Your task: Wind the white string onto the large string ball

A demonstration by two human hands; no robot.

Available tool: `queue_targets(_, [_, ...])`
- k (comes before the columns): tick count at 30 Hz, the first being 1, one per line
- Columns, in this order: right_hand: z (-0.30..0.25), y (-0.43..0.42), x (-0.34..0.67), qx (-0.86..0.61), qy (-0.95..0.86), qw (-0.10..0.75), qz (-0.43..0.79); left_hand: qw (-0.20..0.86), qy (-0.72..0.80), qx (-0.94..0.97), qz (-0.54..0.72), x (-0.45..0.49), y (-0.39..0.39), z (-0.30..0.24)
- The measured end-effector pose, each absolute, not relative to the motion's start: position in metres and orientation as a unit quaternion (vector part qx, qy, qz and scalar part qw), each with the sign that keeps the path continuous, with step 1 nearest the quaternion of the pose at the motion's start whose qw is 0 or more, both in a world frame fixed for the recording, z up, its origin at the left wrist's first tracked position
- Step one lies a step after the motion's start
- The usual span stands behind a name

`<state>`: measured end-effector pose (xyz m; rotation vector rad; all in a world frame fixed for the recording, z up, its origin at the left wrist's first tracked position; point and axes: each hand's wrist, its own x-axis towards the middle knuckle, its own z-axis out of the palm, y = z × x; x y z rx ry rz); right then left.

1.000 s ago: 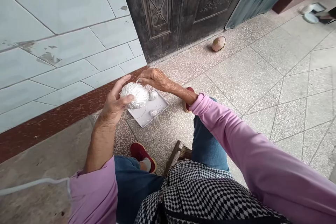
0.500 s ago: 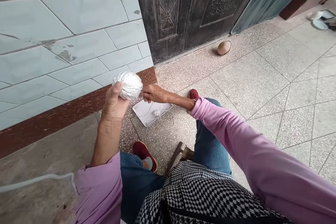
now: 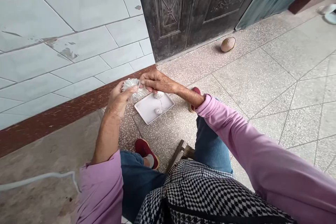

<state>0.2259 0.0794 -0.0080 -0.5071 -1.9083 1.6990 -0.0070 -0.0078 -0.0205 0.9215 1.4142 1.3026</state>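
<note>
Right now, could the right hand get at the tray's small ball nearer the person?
Likely yes: nothing covers that small ball in the open tray, though the right hand is at the large ball.

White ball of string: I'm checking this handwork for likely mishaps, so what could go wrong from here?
The left hand holds the white ball up above the floor; if that hold loosens, the ball could drop and perhaps unwind. A loose loop of string lies on the floor beside the tray, so a shifting red shoe might catch it. The two small balls sit in that shallow tray; a bump or tug could roll one over the low rim.
</note>
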Motion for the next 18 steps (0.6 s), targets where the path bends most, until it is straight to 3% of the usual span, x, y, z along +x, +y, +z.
queue_targets(4, [-0.015, 0.091, 0.227, -0.194, -0.697, 0.321, 0.611, 0.527, 0.571, 0.403, 0.483, 0.004, -0.013, -0.016])
queue_targets(10, [-0.004, 0.091, 0.229, -0.271, -0.681, 0.287, 0.617, 0.594, 0.526, 0.428, 0.434, 0.004, -0.017, -0.014])
queue_targets(18, [-0.026, 0.090, 0.214, -0.315, -0.755, 0.235, 0.524, 0.568, 0.487, 0.395, 0.533, 0.009, -0.019, 0.004])
